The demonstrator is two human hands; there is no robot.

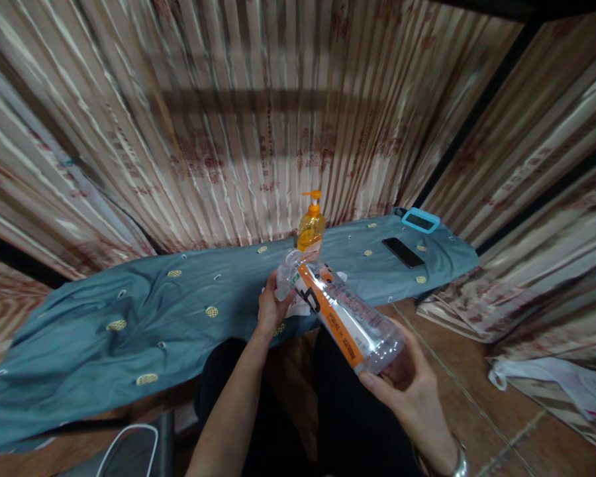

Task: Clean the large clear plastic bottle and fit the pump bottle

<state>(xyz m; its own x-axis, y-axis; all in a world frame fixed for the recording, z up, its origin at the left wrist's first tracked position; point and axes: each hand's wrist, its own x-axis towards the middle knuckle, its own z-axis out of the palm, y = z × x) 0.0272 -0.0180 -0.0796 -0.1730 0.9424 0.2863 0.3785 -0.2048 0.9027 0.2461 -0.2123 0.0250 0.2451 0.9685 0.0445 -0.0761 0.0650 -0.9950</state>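
Observation:
A clear plastic bottle [350,318] with an orange label lies tilted across my two hands, its neck toward the upper left and its base toward the lower right. My right hand [412,384] is wrapped round the base end. At the neck end, my left hand [273,305] is closed, its fingers partly hidden by a translucent, whitish part that I cannot make out clearly. Just behind the bottle's neck stands an upright pump bottle [311,228] with yellow-orange liquid and an orange pump. Something white, like tissue or cloth [298,306], shows under the neck by my left hand.
A narrow surface covered in blue-green patterned cloth [179,305] runs across in front of me. On its right lie a black phone [402,252] and a blue-framed device [420,220]. Pleated curtains [258,132] hang close behind. A white cord [153,450] is at lower left.

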